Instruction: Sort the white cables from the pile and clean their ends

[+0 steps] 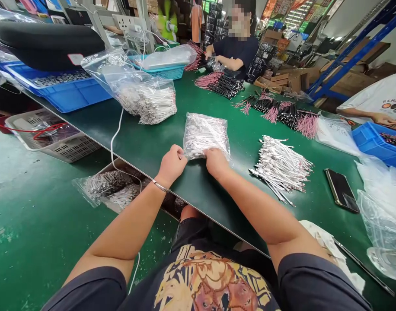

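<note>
Factory floor: a long green bench (152, 138) runs away from us, with cartons and blue racking beyond. At its near edge our arms reach forward, a metal bangle (161, 186) on the left wrist.

The clear bag (206, 136) of thin white wires lies flat on the bench directly ahead, its long axis pointing away from us and leaning slightly to the right. Its near edge sits at our hands, and the far end is free.

Grip: both hands are curled closed on the plastic at that near edge. The left hand (172, 164) takes the near left corner, and the right hand (216, 162) sits just beside it, further along the edge and more over the bag. The right is marginally further onto the bag. How hard either one pinches we cannot tell.

About them: a loose bundle of white wires (280, 168) lies to the right, well clear of the bag, with a phone (342, 190) beyond it. A larger filled bag (142, 97) lies ahead on the left, near a blue crate (55, 93). Across the bench, a co-worker's hands (224, 60) work among black-and-pink cables (219, 84).
</note>
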The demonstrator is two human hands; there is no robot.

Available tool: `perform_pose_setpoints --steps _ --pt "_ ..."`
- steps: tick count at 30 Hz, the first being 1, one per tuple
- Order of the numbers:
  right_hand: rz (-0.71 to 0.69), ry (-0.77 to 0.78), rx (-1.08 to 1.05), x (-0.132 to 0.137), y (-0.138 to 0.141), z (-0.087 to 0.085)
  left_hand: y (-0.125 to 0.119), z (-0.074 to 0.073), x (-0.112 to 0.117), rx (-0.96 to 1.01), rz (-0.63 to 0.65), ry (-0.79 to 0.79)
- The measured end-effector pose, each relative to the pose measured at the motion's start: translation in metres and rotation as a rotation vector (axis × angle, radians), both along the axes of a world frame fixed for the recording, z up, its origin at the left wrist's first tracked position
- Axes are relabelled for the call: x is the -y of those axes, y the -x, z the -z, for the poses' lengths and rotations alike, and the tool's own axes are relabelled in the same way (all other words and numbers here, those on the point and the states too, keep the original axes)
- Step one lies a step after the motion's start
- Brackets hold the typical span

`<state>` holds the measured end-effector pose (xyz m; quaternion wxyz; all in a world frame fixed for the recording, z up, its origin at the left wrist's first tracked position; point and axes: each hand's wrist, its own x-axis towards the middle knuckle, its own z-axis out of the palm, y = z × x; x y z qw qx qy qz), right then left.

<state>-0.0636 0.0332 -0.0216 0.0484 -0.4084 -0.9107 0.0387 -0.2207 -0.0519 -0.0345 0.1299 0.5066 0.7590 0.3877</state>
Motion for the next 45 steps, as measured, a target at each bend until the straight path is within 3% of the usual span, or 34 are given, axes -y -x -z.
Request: perform_pose_setpoints --steps 6,10,13,16,18,24,29,33,38,45 --pt "0.019 0.028 0.047 -0.016 -0.002 0.000 0.000 -0.002 0.005 -0.061 0.037 0.054" --pt "-0.030 -0.009 0.055 -0.006 -0.006 -0.007 -0.001 -0.006 0.007 -0.083 -0.009 0.054" --pt "-0.070 -0.032 0.059 0.009 -0.010 -0.013 -0.015 -0.014 0.012 -0.298 -0.078 0.002" --pt "-0.068 -0.060 0.061 0.021 -0.010 -0.017 -0.034 -0.024 0.015 -0.576 -0.078 -0.025" --pt "-0.061 -0.051 0.077 0.024 -0.009 -0.017 -0.046 -0.026 0.017 -0.658 -0.060 -0.039" --pt "-0.048 0.008 0.092 0.010 0.005 -0.006 -0.060 -0.005 0.023 -0.709 0.277 -0.001" --pt "0.004 0.001 0.037 -0.006 0.018 -0.003 -0.061 0.011 0.026 -0.702 0.291 -0.013" --pt "0.004 0.001 0.005 -0.001 0.016 -0.008 -0.063 0.010 0.028 -0.669 0.255 0.005" --pt "-0.146 0.036 0.003 0.011 0.014 -0.009 -0.064 0.006 0.028 -0.672 0.289 0.013" --pt "-0.139 0.043 -0.002 -0.019 0.038 -0.009 -0.062 0.010 0.027 -0.717 0.311 0.036"
